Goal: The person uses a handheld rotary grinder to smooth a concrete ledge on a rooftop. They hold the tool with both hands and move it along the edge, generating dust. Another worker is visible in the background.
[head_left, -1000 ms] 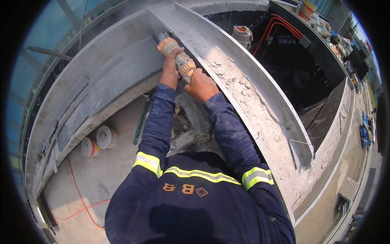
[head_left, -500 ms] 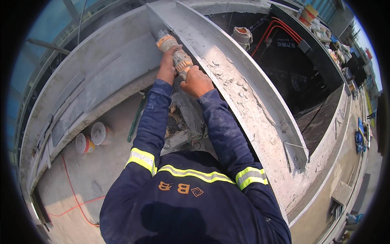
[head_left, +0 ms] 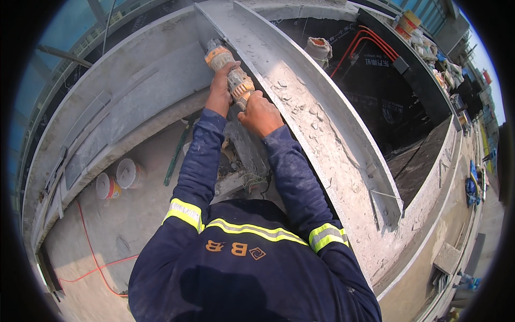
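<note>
A dusty orange-and-grey power tool [head_left: 240, 86] with a long round body lies aslant between my hands, its grey far end against or close beside the upright face of the steel beam [head_left: 322, 134]. My left hand [head_left: 220, 90] is wrapped round the middle of the body from the left. Lower down, my right hand [head_left: 261, 114] grips the near end, its fingers closed. What the tool's far tip touches is hard to make out. Loose rubble and grey dust lie along the beam's trough, right of my hands.
A curved grey wall [head_left: 129, 107] rises at the left. Two white buckets [head_left: 129, 174] stand on the floor below, near a red cable [head_left: 88, 244] and a green bar [head_left: 177, 155]. Right of the beam, a dark-lined pit holds red pipes [head_left: 370, 35] and a sack [head_left: 318, 49].
The whole view has shifted slightly, with the surroundings a little further left. Both hands keep the same hold on the power tool, which stays by the beam.
</note>
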The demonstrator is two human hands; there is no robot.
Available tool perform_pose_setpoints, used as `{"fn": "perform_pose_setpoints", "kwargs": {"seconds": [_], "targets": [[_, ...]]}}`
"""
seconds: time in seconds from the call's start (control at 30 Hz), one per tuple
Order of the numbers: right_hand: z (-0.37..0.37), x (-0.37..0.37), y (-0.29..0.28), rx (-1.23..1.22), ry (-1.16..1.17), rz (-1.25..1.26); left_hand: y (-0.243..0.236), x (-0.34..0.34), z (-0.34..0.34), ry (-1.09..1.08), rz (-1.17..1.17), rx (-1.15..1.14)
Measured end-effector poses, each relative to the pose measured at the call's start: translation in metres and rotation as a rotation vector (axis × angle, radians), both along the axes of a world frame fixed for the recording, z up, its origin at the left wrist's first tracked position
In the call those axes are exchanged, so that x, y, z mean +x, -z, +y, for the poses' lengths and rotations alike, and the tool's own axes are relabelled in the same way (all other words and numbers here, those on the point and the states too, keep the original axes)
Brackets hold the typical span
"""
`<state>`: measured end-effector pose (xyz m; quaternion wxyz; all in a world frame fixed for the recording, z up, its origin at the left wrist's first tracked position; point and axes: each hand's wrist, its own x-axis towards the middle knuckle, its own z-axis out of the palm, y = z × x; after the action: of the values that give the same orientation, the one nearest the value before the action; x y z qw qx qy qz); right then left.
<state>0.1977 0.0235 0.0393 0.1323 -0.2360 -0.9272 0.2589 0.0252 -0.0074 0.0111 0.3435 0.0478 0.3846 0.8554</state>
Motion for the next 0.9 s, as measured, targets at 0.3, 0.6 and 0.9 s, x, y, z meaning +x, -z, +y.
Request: {"fn": "perform_pose_setpoints", "kwargs": {"seconds": [0.3,0.6,0.9], "targets": [[0.004,-0.017,0.004,-0.002,0.018,-0.019,0.003,-0.018,0.004,0.047,-0.013,-0.026],[0.002,-0.001,-0.001,0.014,0.003,-0.045,-0.003,0.002,0.000,0.019,-0.028,0.001],[0.002,0.000,0.001,-0.022,-0.010,0.008,-0.009,0.010,-0.003,-0.010,-0.015,-0.051]]}}
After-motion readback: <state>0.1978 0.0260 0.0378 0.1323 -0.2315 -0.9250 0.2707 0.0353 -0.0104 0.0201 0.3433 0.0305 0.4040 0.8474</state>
